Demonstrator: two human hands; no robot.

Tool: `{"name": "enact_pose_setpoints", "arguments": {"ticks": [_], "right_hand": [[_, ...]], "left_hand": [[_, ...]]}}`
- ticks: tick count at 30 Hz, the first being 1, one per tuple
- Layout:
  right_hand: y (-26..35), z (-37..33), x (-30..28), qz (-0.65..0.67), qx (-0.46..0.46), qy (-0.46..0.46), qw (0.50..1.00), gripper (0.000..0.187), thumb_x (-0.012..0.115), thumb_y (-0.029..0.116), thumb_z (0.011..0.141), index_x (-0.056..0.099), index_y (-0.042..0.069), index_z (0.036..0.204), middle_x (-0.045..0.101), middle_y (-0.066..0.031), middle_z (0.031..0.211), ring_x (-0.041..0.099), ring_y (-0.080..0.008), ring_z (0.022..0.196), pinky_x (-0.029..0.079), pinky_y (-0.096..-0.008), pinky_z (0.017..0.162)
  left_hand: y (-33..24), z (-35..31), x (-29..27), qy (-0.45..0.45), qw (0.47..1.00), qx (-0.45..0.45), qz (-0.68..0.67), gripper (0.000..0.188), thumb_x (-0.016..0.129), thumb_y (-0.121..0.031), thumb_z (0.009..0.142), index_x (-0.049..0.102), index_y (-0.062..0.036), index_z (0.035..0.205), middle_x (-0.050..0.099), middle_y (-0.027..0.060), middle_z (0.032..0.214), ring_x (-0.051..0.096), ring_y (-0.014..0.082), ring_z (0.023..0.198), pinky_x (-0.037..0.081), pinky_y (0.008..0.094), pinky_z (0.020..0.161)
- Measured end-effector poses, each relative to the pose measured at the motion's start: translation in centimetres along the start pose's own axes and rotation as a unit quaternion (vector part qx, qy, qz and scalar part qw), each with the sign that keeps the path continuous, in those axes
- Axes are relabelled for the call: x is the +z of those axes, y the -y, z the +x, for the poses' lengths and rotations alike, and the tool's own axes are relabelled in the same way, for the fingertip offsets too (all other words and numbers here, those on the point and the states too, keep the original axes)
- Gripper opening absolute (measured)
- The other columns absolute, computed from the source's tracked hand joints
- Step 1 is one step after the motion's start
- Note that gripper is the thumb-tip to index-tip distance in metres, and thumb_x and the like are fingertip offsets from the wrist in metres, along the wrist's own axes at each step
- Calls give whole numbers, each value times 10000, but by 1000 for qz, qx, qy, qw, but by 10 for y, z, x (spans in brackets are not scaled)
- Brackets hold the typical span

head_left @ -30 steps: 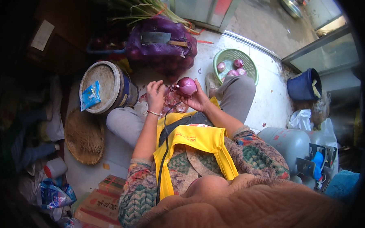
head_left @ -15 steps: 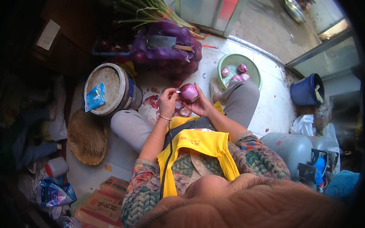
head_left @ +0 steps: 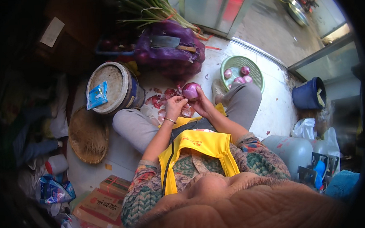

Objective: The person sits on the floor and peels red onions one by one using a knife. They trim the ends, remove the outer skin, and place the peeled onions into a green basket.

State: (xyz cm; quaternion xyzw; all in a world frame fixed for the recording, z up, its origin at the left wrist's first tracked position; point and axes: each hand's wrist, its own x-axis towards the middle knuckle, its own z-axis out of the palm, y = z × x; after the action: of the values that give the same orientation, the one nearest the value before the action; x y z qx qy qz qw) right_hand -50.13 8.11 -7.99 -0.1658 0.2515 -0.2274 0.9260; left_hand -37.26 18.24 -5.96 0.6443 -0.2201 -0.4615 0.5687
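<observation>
Just above the middle of the frame, the right hand's [head_left: 204, 106] grip wraps a red onion [head_left: 190, 91]. At the onion's lower left, the left hand [head_left: 175, 107] gathers its fingertips; whether its grip pinches anything, I cannot tell. Loose skins [head_left: 155, 101] lie left of centre, a green colander [head_left: 235, 61] upper right.

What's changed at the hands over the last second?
The left hand moved right to the red onion's left end, then slightly back toward the body; contact now is unclear. The right hand still holds that onion. The green basket and the cleaver on the purple net bag stayed put.
</observation>
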Motion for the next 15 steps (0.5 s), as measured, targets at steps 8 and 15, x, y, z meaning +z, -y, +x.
{"name": "enact_pose_setpoints", "arguments": {"ticks": [8, 15], "right_hand": [[-14, 13, -12, -85, -85, 4, 993, 597, 607, 405, 972, 338, 93, 1405, 580, -170, 1252, 633, -301, 1087, 518, -451, 972], [-10, 8, 3, -56, -40, 46, 997, 556, 506, 567, 975, 512, 128, 1317, 626, -91, 1230, 617, -234, 1110, 471, -417, 981]], "left_hand": [[19, 9, -3, 28, 994, -62, -82, 197, 600, -71, 913, 686, 49, 1042, 722, 125, 840, 713, 197, 667, 589, 282, 614], [21, 5, 2, -62, 994, 76, 38, 98, 646, -89, 856, 678, 4, 850, 681, 58, 684, 636, 105, 542, 516, 239, 524]]}}
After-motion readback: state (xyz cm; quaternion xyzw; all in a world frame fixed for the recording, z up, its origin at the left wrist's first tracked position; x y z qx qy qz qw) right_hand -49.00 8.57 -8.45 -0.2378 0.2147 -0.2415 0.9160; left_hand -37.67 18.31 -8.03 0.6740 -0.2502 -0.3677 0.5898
